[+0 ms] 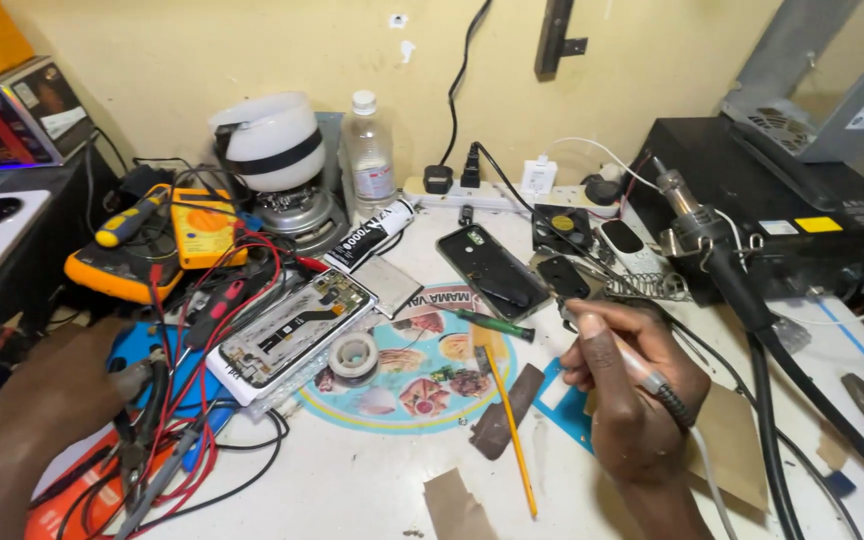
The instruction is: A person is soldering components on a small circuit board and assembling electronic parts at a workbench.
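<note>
At the near left the left hand (47,400) reaches in among a tangle of red and black test leads (177,400); it is blurred, and whether its fingers are closed on a lead or merely resting there cannot be told. Beyond the leads, at the far left, lies a yellow multimeter (202,225), and just right of the hand sits an opened phone (292,330) with its back off and its inner frame and board exposed, resting on a white block. Beside it to the right is a small spool of solder (354,355), then a yellow pencil (510,430) lying across the printed mat. Further back lies a removed dark back cover (492,268). At the near right the right hand (632,390) is clamped around the grip of a soldering iron (612,345), tip pointing up and left, held in the air well apart from the opened phone. Judging by this, disassembly is done; the iron has not met the board, and any joint work and reassembly remain.
</note>
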